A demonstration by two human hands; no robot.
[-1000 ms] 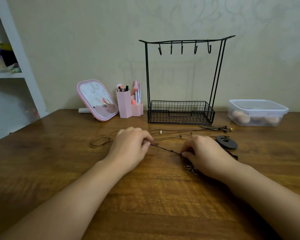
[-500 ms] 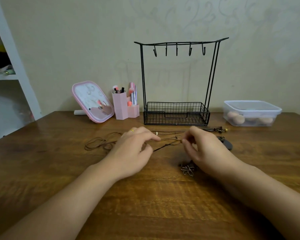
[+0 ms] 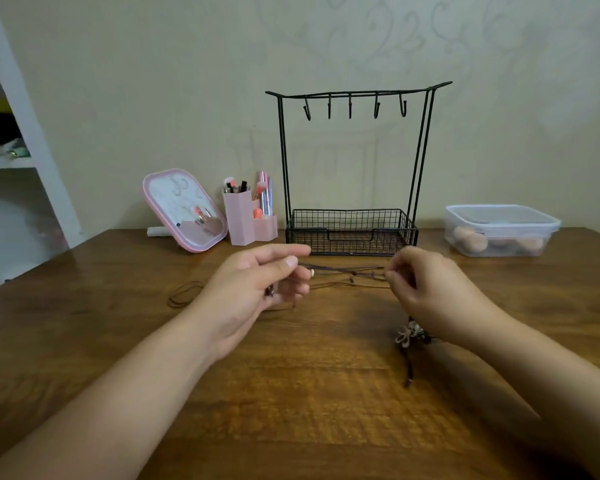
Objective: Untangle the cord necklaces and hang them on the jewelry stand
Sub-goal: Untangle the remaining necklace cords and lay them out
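Note:
Thin brown cord necklaces (image 3: 347, 271) stretch in the air between my two hands, above the wooden table (image 3: 291, 410). My left hand (image 3: 257, 289) pinches the cords at their left end between thumb and fingers. My right hand (image 3: 426, 289) pinches them at the right end. A flower-shaped metal pendant (image 3: 409, 336) hangs below my right hand, with a cord tail trailing toward me. A loop of cord (image 3: 186, 294) lies on the table left of my left hand. The black wire jewelry stand (image 3: 352, 168) with several empty hooks stands behind the hands.
A pink-framed mirror (image 3: 184, 209) and a pink brush holder (image 3: 248, 220) stand left of the stand. A clear lidded plastic box (image 3: 501, 228) sits at the back right. A white shelf unit (image 3: 21, 133) rises at the far left.
Both hands have lifted off the table with the cords and pulled them taut between them. The pendant now dangles under my right hand.

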